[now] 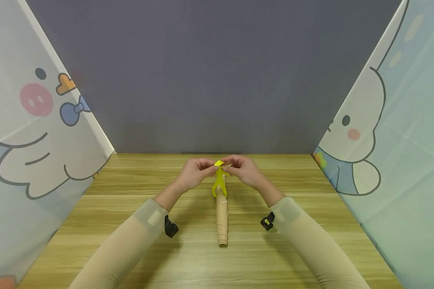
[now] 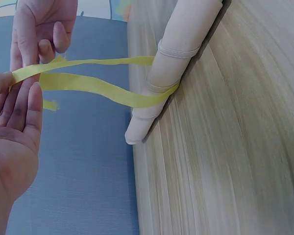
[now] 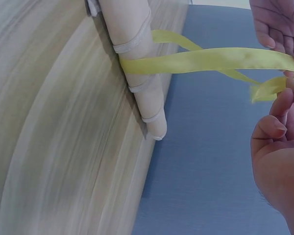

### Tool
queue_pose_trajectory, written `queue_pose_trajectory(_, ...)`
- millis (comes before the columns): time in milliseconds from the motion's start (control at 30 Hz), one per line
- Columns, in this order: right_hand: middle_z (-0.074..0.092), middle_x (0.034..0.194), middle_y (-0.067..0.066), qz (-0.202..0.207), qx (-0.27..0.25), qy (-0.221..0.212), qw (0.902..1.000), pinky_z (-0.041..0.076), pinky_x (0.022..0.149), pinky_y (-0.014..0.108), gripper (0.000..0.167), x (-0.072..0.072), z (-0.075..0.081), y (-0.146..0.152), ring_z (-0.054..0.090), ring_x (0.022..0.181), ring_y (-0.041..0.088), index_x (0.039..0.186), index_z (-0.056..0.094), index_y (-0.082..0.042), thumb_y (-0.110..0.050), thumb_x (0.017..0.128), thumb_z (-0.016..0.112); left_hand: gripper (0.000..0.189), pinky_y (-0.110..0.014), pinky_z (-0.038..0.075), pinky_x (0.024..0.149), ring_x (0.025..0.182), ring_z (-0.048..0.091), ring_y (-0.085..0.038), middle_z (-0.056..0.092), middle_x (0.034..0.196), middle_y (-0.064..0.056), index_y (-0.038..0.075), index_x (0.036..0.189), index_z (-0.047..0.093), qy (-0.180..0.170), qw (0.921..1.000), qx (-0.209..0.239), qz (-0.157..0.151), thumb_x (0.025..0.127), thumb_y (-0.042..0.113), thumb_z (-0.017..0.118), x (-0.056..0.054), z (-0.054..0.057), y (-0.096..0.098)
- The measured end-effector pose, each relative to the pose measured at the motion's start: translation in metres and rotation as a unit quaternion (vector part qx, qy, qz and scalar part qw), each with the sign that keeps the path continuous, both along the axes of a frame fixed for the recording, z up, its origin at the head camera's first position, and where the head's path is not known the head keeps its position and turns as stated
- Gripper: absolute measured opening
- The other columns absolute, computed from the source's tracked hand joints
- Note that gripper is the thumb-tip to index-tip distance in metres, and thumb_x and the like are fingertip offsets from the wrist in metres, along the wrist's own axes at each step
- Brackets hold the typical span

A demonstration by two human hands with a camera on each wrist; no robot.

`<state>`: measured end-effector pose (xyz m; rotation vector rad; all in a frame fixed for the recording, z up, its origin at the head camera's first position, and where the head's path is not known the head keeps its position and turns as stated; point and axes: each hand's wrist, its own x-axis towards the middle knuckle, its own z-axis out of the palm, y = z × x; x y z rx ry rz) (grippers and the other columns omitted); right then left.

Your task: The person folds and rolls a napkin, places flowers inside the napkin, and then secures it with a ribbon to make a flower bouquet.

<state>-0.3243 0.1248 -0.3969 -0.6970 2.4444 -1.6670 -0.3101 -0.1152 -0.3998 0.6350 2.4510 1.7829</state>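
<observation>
A yellow ribbon (image 1: pixel 220 180) loops under a tan rolled-up sheet (image 1: pixel 222 220) that lies lengthwise on the table. Both ends of the ribbon rise above the roll and cross between the hands. My left hand (image 1: pixel 199 172) pinches the ribbon between thumb and fingers. From the other side my right hand (image 1: pixel 244 170) pinches it too, the fingertips of both hands close together. In the left wrist view two strands of ribbon (image 2: pixel 103 90) run from the roll (image 2: pixel 174 54) up to the fingers. A short loose ribbon end (image 3: pixel 264 90) shows beside the right fingers in the right wrist view.
The roll rests on a wood-grain table (image 1: pixel 130 241), its near end showing a spiral of layers. A dark grey panel (image 1: pixel 217 80) stands behind the table. Cartoon-printed cloths (image 1: pixel 58 140) hang at left and right. Each wrist carries a small black camera (image 1: pixel 171 228).
</observation>
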Motion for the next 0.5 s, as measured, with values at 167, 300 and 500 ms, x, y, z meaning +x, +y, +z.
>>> queue_pose_trajectory(167,0.077,0.125,0.013,0.005,0.008,-0.006,0.9999,0.055,0.074,0.026,0.029,-0.0012,-0.0026,-0.0006,0.064,0.09,0.025,0.136,0.075,-0.009,-0.014,0.108,0.071,0.024,-0.033,0.066,0.089,0.095,0.077,-0.013,0.082,0.119,-0.013,0.005,0.125,0.082,-0.003,1.0,0.005,-0.001,0.108,0.019,0.073,0.002,0.0011,0.0001)
queue_pose_trajectory(300,0.077,0.122,0.015,0.01,0.008,-0.007,0.9999,0.056,0.077,0.026,0.026,-0.0021,-0.0049,-0.0012,0.067,0.095,0.027,0.132,0.076,-0.006,-0.014,0.108,0.072,0.023,-0.033,0.066,0.089,0.1,0.079,-0.025,0.082,0.119,-0.011,0.007,0.124,0.082,-0.005,1.0,0.003,0.002,0.108,0.02,0.073,0.0022,0.0005,-0.0002)
queue_pose_trajectory(500,0.076,0.122,0.019,0.006,0.002,-0.005,1.0,0.059,0.079,0.026,0.029,-0.0022,-0.0069,0.0012,0.068,0.091,0.017,0.136,0.073,-0.004,-0.013,0.108,0.071,0.026,-0.033,0.067,0.087,0.108,0.076,-0.047,0.082,0.118,-0.014,0.003,0.126,0.081,-0.01,0.9999,0.009,0.009,0.109,0.021,0.072,0.0002,-0.0032,-0.002)
